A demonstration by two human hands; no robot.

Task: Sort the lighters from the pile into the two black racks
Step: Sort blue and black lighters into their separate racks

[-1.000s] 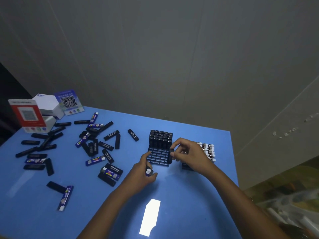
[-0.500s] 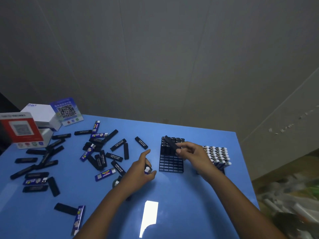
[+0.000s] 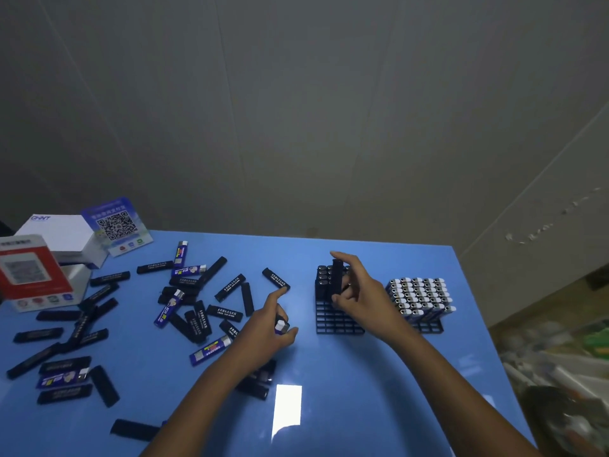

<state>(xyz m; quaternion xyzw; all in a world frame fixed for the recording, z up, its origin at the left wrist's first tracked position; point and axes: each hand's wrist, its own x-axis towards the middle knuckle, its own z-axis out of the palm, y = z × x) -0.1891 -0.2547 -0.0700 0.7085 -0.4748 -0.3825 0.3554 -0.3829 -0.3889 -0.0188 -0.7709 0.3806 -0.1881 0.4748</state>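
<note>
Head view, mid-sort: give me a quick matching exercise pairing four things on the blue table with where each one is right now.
Things:
1. Upright black lighter
2. Blue lighter with white cap
3. Black grid rack of white-capped lighters
4. White cardboard box

Places:
A. Far left corner of the blue table
B. Pinched in the left hand
C. Held by the right hand over the half-filled black grid rack
D. Toward the table's right edge, just right of the right hand

Pairs: 1-C, 2-B, 3-D, 4-A
</note>
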